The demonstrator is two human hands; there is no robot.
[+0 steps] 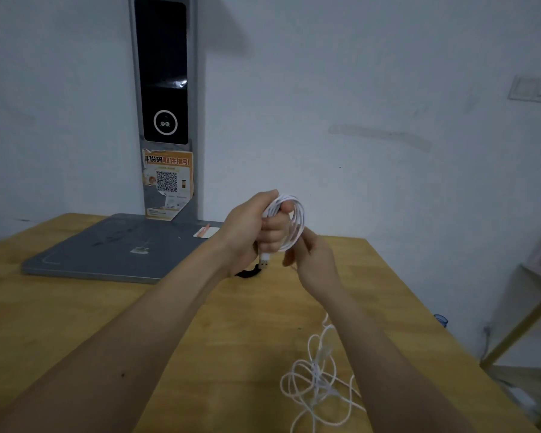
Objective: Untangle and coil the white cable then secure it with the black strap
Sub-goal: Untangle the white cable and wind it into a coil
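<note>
Two hands, left hand (250, 228) and right hand (314, 260), hold one white cable (289, 214).

Both hands work above the wooden table (75, 314), whose bare surface from 7 to 9 o'clock of the hands leaves open passage. A grey flat base (113, 248) with an upright panel (164, 89) blocks the 10 to 11 o'clock sector. Loose white cable (317, 375) loops obstruct the tabletop at 5 o'clock; a black strap (247, 272) lies directly under the hands.

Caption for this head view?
Left hand grips coiled white cable; right hand feeds more; black strap waits.
</note>
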